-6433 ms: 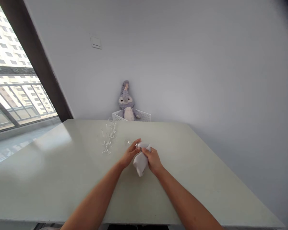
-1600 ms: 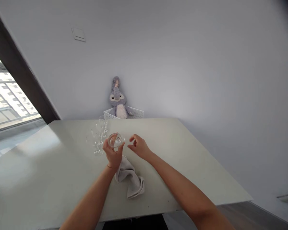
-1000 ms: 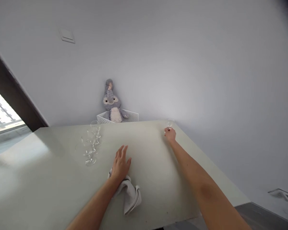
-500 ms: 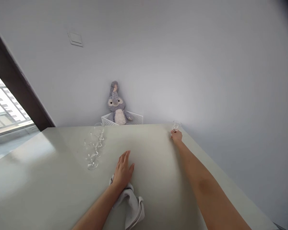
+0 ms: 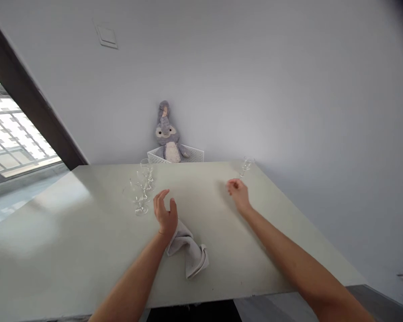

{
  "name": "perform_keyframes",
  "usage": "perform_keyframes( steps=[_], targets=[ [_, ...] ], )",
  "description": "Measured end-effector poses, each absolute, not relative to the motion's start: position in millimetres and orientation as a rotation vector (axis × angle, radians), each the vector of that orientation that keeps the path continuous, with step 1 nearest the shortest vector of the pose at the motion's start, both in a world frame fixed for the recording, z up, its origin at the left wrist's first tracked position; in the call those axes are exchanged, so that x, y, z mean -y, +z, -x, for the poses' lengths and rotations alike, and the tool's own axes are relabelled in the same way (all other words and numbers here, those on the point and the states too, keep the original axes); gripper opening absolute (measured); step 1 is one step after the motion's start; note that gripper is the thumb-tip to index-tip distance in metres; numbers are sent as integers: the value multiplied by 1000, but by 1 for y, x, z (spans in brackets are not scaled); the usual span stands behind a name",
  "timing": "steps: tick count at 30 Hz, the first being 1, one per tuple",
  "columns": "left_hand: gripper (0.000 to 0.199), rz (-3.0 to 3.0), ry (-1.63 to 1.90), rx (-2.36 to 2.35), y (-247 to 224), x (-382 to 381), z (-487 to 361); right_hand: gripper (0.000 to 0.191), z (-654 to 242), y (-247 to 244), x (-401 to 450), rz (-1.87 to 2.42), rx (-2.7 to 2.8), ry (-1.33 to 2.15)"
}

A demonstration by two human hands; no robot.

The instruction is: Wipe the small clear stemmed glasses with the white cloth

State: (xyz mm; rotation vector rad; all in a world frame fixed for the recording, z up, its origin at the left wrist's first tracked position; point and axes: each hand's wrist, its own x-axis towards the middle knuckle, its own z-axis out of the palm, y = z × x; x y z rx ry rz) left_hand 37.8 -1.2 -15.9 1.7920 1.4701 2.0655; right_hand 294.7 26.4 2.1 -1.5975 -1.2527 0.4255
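A small clear stemmed glass (image 5: 246, 164) stands upright at the far right corner of the table. My right hand (image 5: 238, 193) hovers in front of it, apart from it, with loosely curled fingers and nothing visible in them. Several clear stemmed glasses (image 5: 141, 208) stand in a row on the left, overlapping one another in view. Just right of the nearest of them is my left hand (image 5: 165, 214), fingers bent and thumb apart, holding nothing. A crumpled grey cloth (image 5: 190, 250) lies on the table beside my left wrist, which partly covers it.
The pale table (image 5: 221, 268) meets the wall at its far side. A grey plush toy (image 5: 168, 138) sits in a white perforated basket (image 5: 196, 155) beyond the far edge. A window with railings (image 5: 13, 129) is on the left, a switch plate (image 5: 107, 36) on the wall.
My right hand has let go of the glass at the far right and drawn back towards me and left. My left hand has lifted off the table and shifted towards the row of glasses.
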Motion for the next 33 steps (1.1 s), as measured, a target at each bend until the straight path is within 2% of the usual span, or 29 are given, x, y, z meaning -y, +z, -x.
perform_keyframes(
  steps=[2,4,8,10,12,14,16,19,23,27,33],
  targets=[
    [18,-1583,2228,-1381,1,7,-38,19,-253,8,12,1340,1746,518],
    [16,-1331,2336,-1271,23,17,-41,23,-216,13,49,1108,2200,461],
    [17,-990,2354,-1017,59,44,-38,41,-172,8,87,1091,2560,205],
    [17,-795,2313,-1022,60,52,-24,35,-162,-2,88,1146,2618,101],
    [18,-477,2235,-1137,51,52,-3,19,-157,-13,81,1192,2618,67],
    [20,-113,2068,-1210,37,45,20,8,-158,-21,70,1223,2548,176],
    [23,121,1827,-1149,26,35,37,8,-163,-25,59,1267,2369,452],
    [35,156,1577,-985,19,20,48,13,-178,-27,41,1286,1864,967],
    [42,20,1495,-901,18,4,51,10,-199,-27,23,1103,1138,1446],
    [37,26,1570,-791,19,-8,56,12,-209,-24,15,933,711,1658],
    [27,149,1671,-765,28,1,33,29,-208,-17,19,735,543,1751]
  ],
)
